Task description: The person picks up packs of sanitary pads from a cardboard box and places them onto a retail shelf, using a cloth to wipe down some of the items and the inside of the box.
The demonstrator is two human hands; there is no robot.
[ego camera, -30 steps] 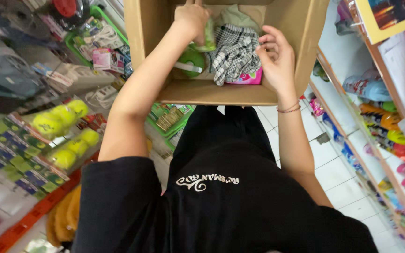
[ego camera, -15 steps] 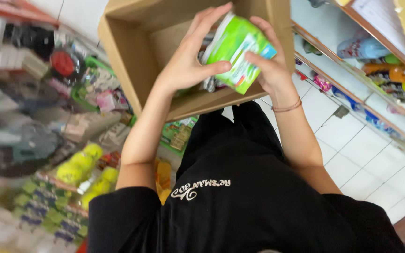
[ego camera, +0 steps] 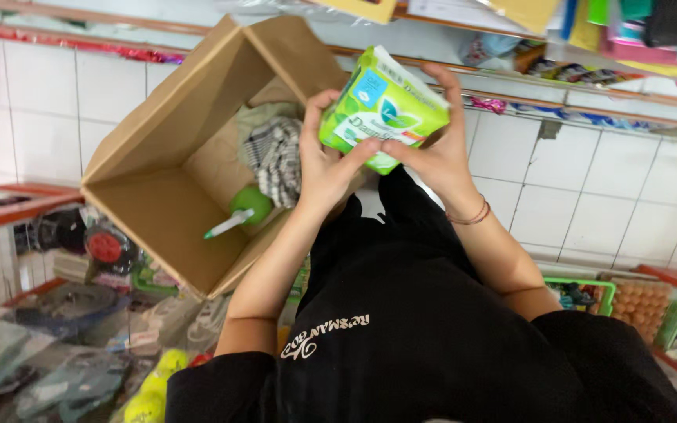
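Above an open cardboard box [ego camera: 158, 211], the left hand [ego camera: 327, 168] and right hand [ego camera: 436, 153] are gripping a green soft packet [ego camera: 381, 110], fingers curled around it, box at nine o'clock.

This is a small shop, packed tight with goods. Shelves [ego camera: 589, 86] along the white tiled wall [ego camera: 589, 188] carry packaged wares, racks at the lower left hold more packets [ego camera: 80, 345], and a tray of eggs [ego camera: 640, 301] sits beside green baskets [ego camera: 589, 290] at the right.
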